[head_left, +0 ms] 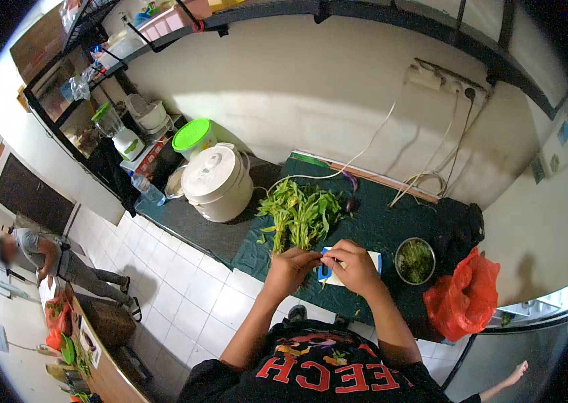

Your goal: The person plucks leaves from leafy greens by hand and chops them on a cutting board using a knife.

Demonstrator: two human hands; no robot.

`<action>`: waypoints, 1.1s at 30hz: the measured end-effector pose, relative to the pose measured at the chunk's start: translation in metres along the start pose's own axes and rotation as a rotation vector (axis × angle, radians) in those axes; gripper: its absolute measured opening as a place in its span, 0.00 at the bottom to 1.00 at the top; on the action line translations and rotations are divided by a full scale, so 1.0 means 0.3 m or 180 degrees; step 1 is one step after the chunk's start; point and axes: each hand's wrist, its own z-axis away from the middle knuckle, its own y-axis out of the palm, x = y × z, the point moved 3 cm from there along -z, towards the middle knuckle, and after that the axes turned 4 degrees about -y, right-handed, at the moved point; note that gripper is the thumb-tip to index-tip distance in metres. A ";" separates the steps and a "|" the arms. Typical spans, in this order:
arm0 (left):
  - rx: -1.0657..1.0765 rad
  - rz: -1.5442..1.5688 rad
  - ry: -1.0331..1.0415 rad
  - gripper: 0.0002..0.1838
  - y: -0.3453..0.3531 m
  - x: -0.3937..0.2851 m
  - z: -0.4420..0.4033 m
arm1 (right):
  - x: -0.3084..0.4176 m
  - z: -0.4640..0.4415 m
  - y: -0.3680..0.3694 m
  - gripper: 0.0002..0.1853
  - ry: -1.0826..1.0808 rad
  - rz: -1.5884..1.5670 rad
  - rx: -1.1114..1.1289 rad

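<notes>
My left hand and my right hand meet over the front edge of the counter, fingers pinched close together. Whatever they hold between the fingertips is too small to make out. Beneath my right hand lies a white cutting board with blue ends, partly covered by the hand. Just beyond my left hand spreads a large bunch of leafy greens, its stems pointing towards me. A metal bowl with chopped green bits stands to the right of the board.
A white rice cooker and a green-lidded tub stand at the left. An eggplant lies behind the greens. A red plastic bag hangs at the right edge. Another person stands at a far-left counter.
</notes>
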 end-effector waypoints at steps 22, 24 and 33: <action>0.1361 -0.0621 -0.0257 0.10 0.922 0.452 0.073 | -0.675 0.842 0.161 0.25 0.2890 0.1982 0.0788; 0.1235 -0.0434 -0.0832 0.10 0.931 0.383 0.043 | -0.630 0.799 0.119 0.26 0.3004 0.1786 0.0872; 0.0620 -0.0603 -0.0282 0.07 1.018 0.372 0.052 | -0.547 0.756 0.091 0.21 0.2919 0.1070 0.0334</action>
